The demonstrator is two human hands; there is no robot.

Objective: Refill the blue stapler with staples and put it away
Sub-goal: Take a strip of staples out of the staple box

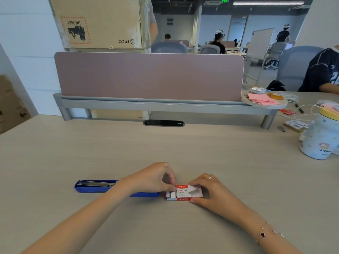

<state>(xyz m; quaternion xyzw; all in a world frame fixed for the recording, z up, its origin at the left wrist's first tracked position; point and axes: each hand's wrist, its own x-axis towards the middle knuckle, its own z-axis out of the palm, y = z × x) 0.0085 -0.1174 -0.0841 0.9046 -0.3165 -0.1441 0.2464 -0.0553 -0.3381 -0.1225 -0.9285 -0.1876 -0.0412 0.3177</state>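
The blue stapler lies swung wide open and flat on the desk, its metal staple channel facing up at the left end. My left forearm crosses over its middle. A small red and white staple box sits just right of the stapler, its inner tray slid partly out to the left. My right hand grips the box sleeve from the right. The fingertips of my left hand pinch at the exposed tray end; whether they hold staples is hidden.
A pink divider on a grey riser spans the desk's far side, with a cable slot in front. A white patterned jar, cables and papers sit at the right. A seated person's arm rests at the far right.
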